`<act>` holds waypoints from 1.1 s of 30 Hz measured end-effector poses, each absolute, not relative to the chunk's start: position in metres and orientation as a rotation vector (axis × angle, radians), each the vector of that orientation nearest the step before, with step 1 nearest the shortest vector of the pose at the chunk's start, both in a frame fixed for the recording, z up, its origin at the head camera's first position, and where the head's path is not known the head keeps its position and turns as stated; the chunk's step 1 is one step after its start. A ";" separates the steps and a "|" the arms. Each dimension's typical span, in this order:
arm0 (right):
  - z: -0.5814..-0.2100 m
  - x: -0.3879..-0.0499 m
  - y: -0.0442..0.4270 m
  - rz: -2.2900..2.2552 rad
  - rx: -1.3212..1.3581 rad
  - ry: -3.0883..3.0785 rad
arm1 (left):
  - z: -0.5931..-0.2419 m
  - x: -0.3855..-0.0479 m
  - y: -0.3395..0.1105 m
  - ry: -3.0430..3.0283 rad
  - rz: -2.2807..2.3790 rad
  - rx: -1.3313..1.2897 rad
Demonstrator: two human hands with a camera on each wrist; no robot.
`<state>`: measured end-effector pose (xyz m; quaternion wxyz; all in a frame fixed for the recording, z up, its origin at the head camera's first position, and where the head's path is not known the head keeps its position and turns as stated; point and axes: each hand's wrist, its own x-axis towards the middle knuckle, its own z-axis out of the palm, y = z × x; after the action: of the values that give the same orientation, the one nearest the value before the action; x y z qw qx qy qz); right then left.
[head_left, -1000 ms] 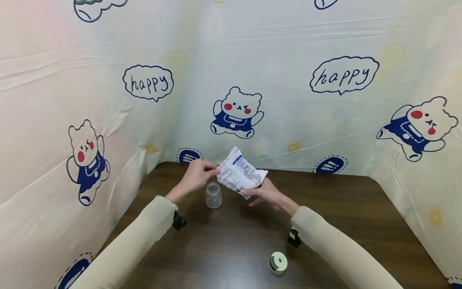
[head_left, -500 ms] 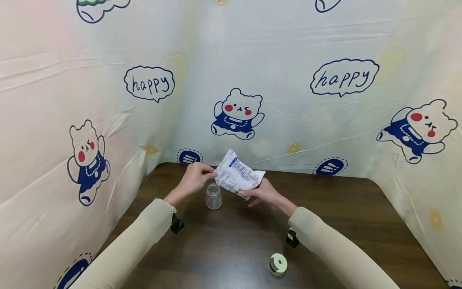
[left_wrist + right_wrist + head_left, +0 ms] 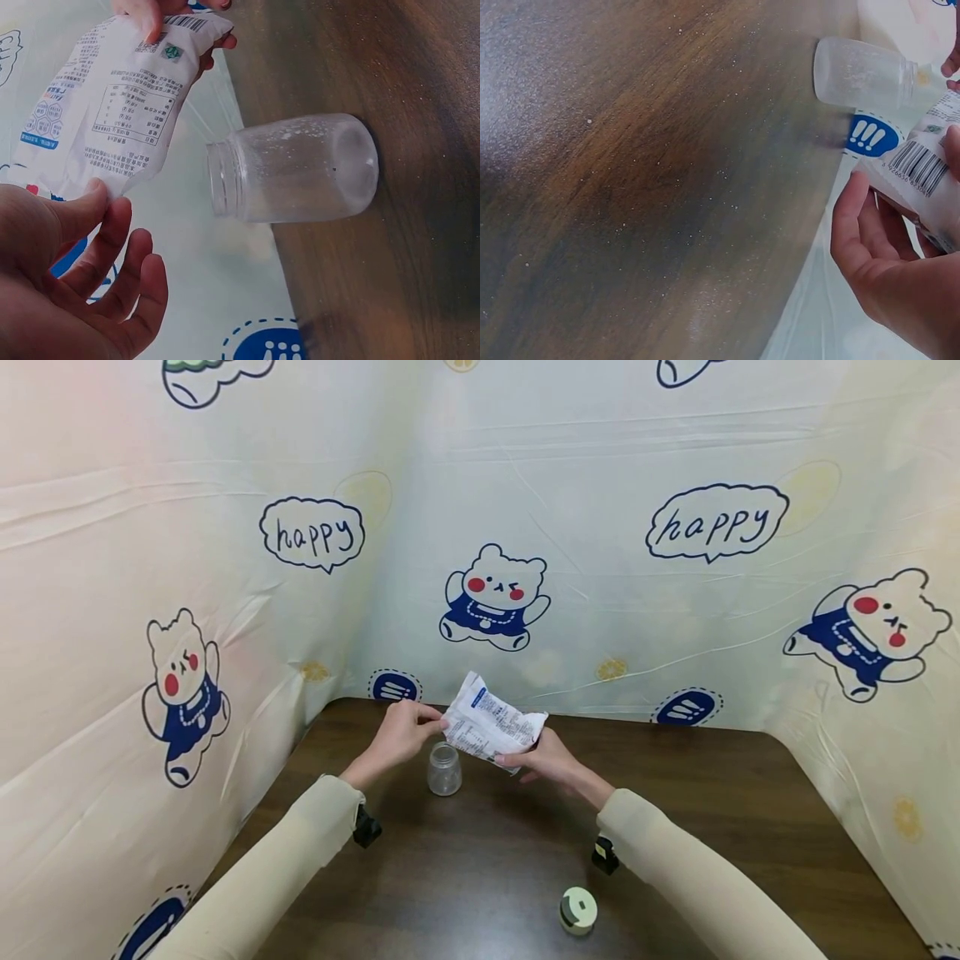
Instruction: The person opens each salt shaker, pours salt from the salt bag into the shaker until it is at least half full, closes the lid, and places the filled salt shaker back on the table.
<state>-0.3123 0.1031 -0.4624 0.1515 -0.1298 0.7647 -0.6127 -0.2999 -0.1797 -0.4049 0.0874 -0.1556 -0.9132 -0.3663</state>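
Both hands hold a white printed plastic packet [image 3: 491, 722] tilted in the air over the back of the table. My left hand [image 3: 401, 732] pinches its left corner between thumb and forefinger; in the left wrist view the other fingers [image 3: 139, 300] are loosely bent. My right hand [image 3: 551, 758] grips the packet's lower right end, by the barcode [image 3: 919, 166], with thumb in front and fingers behind. Just below the packet's left corner stands an uncapped clear glass jar [image 3: 445, 770], upright on the table. White specks cling inside the jar [image 3: 300, 169]. The packet's opening cannot be made out.
A round pale-green lid [image 3: 578, 910] with a dark patch lies near the front of the brown wooden table [image 3: 465, 877]. Tiny white specks dot the wood in the right wrist view. A printed cloth curtain [image 3: 585, 635] surrounds the table's back and sides.
The packet has shifted slightly left and down, its left corner coming nearer the jar's mouth. Both hands have moved along with it, keeping their hold. Jar and lid stay in place.
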 end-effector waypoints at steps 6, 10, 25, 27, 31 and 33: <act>-0.462 -0.312 0.103 -1.759 -0.393 2.213 | -0.408 -0.300 -0.181 -2.729 -1.106 -0.434; -0.460 -0.311 0.102 -1.751 -0.401 2.241 | -0.410 -0.301 -0.181 -2.733 -1.124 -0.420; -0.458 -0.312 0.100 -1.728 -0.405 2.312 | -0.415 -0.301 -0.185 -2.763 -1.124 -0.387; -0.456 -0.312 0.100 -1.729 -0.396 2.320 | -0.416 -0.302 -0.186 -2.762 -1.122 -0.387; -0.455 -0.312 0.099 -1.732 -0.385 2.332 | -0.417 -0.303 -0.187 -2.769 -1.121 -0.367; -0.455 -0.312 0.099 -1.730 -0.384 2.337 | -0.417 -0.303 -0.186 -2.777 -1.118 -0.359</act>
<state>-0.3123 0.0985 -0.4551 0.1044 -0.1303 0.7925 -0.5867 -0.3031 -0.1865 -0.4170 0.0630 -0.1189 -0.9192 -0.3700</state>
